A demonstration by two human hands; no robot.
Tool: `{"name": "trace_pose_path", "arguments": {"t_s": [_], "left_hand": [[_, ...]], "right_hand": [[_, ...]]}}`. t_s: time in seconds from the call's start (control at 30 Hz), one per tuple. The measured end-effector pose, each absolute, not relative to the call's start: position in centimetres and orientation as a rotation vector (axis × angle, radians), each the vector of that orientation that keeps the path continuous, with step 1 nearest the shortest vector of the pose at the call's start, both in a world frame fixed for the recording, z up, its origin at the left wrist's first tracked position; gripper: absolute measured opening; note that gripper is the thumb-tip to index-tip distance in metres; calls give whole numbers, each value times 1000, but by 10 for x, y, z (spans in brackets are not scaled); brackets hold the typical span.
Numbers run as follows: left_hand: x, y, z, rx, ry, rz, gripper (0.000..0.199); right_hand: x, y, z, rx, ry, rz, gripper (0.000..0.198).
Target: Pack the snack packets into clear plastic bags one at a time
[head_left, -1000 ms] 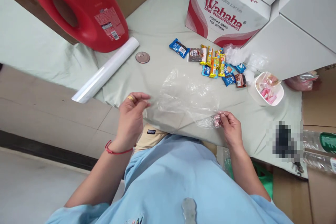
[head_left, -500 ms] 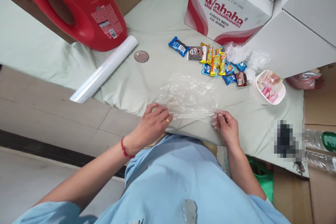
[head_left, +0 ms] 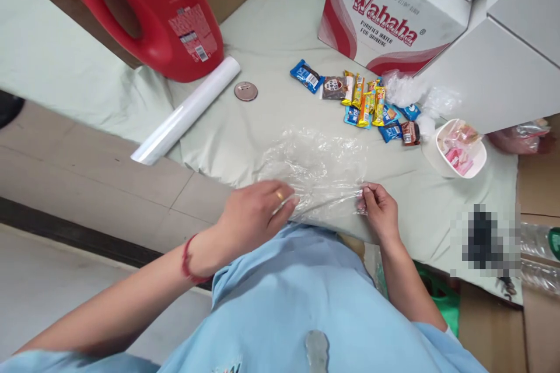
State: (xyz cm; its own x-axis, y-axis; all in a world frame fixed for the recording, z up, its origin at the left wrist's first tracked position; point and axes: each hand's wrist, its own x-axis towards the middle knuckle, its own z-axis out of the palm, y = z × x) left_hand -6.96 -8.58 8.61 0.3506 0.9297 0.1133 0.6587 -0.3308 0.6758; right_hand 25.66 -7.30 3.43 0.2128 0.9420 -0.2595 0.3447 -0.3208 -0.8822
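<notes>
A crinkled clear plastic bag (head_left: 321, 163) lies spread on the pale cloth in front of me. My right hand (head_left: 380, 210) pinches its lower right corner between thumb and fingers. Over the bag's lower left edge is my left hand (head_left: 260, 210), slightly blurred, fingers stretched out and thumb apart from them. Whether its fingertips touch the plastic I cannot tell. Beyond the bag sit several wrapped snacks: a blue packet (head_left: 307, 76), a brown packet (head_left: 335, 88) and yellow sticks (head_left: 379, 106). A white tub (head_left: 475, 169) with pink packets stands to the right.
A white roll (head_left: 186, 111) lies at the left near a round metal tin lid or badge (head_left: 245, 91). Behind it stands a large red jug (head_left: 175, 29). A Wahaha carton (head_left: 389, 17) is at the back. Crumpled clear plastic (head_left: 400, 88) rests by the snacks. Clear bottles (head_left: 540, 277) are at far right.
My left hand has moved slightly right and its fingers have straightened. The right hand keeps its pinch on the bag's corner. The view has shifted a little left.
</notes>
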Motion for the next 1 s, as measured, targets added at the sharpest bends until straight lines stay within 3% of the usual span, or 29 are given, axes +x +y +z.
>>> {"name": "trace_pose_path", "arguments": {"t_s": [0.3, 0.43, 0.53, 0.67, 0.8, 0.9, 1.0], "left_hand": [[-51, -46, 15, 2243, 1439, 523, 63], [-60, -56, 8, 2312, 1462, 536, 82], [-59, -58, 8, 2342, 1465, 518, 91], [-57, -57, 7, 2356, 1490, 485, 96], [-57, -57, 4, 2382, 1515, 476, 101], [-57, -58, 3, 2425, 1525, 433, 98], [-54, -58, 4, 2451, 1558, 394, 89]], "right_hand": [[285, -96, 35, -1901, -1408, 841, 38], [308, -101, 43, -1963, -1363, 874, 41], [305, -89, 60, -1941, -1378, 709, 36], [262, -64, 74, -1598, -1855, 645, 32], [231, -45, 54, -1240, -2414, 744, 48], [255, -36, 31, -1388, -2583, 575, 51], [305, -26, 22, -1748, -2415, 271, 54]]}}
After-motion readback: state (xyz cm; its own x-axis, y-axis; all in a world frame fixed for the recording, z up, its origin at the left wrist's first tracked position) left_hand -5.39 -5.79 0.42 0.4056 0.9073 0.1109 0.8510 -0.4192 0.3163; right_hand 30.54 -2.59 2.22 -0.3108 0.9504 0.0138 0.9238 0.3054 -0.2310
